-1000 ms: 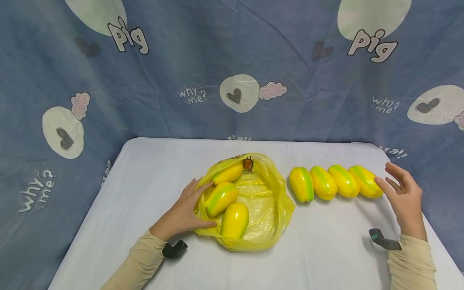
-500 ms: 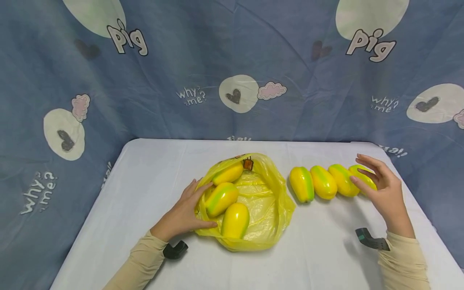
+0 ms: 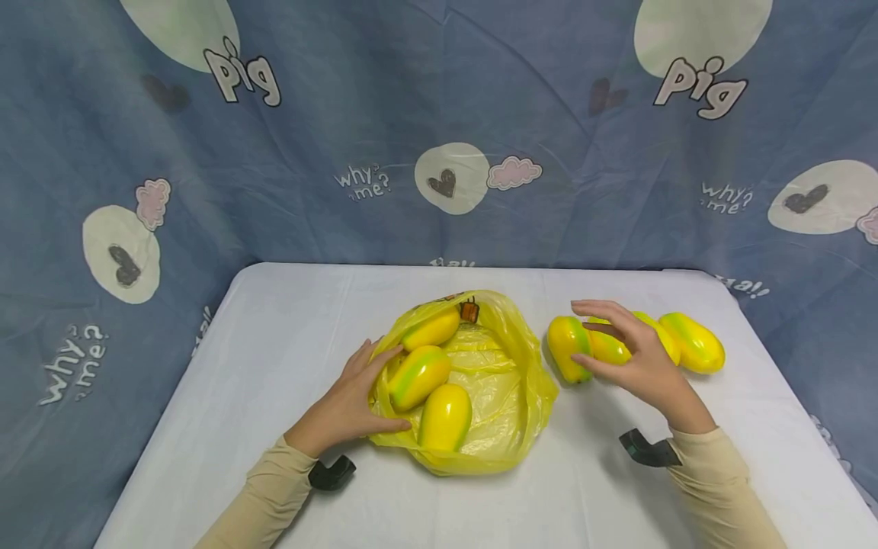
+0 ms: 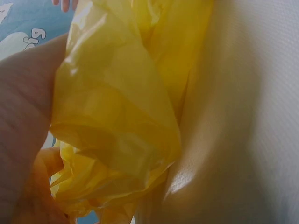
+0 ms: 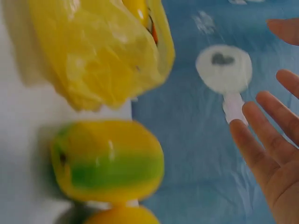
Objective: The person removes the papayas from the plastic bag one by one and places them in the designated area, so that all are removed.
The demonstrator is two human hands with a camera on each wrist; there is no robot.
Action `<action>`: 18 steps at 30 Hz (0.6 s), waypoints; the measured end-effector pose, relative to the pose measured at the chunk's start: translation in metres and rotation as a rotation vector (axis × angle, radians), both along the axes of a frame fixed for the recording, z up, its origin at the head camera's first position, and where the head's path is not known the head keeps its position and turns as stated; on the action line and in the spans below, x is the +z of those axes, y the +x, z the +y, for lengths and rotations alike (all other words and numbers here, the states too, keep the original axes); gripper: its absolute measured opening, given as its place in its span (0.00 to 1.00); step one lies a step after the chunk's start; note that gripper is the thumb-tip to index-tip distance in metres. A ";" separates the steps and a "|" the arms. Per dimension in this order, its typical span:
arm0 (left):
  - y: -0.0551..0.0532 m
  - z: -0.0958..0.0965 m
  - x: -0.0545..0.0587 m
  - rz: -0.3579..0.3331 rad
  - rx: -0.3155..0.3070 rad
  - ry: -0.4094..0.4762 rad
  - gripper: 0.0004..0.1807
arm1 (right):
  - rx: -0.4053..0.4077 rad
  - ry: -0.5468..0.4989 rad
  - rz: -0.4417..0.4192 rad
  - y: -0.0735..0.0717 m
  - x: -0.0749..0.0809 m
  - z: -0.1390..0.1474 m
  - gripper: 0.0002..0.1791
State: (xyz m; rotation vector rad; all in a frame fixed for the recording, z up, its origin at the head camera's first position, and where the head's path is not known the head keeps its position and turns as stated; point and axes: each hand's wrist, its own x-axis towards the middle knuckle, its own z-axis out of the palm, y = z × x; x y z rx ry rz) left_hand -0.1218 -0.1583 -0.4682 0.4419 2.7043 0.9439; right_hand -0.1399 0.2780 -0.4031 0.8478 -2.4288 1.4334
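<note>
My left hand (image 3: 346, 404) holds the left rim of a yellow plastic bag (image 3: 535, 389), thumb and index finger spread along its mouth. Inside lie three oval yellow fruits (image 3: 420, 377) with green stripes, like mangoes. In the left wrist view the crumpled bag wall (image 4: 112, 93) hangs beside the palm. My right hand (image 3: 645, 362) hovers over the left part of a row of similar fruits (image 3: 693, 343), thumb and fingers apart, holding nothing. In the right wrist view, the leftmost fruit (image 5: 110, 163) shows its green band, with the bag just beyond.
A white cloth covers the table (image 3: 288, 320). Behind it hangs a blue printed curtain (image 3: 583, 191). The row of fruits sits to the right of the bag, close by its rim. Black wrist devices (image 3: 648, 450) sit at both cuffs.
My right hand has moved left along the row, from the rightmost fruit to above the leftmost ones. My left hand and the bag have stayed in place.
</note>
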 end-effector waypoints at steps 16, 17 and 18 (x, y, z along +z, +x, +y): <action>0.000 -0.001 -0.001 0.015 -0.004 0.007 0.65 | 0.271 0.297 -0.067 -0.005 0.003 -0.073 0.33; 0.000 -0.001 -0.001 0.014 -0.006 0.008 0.65 | 0.294 0.314 -0.071 -0.005 0.003 -0.078 0.33; 0.000 -0.001 0.000 0.014 -0.007 0.007 0.65 | 0.317 0.329 -0.070 -0.005 0.003 -0.083 0.32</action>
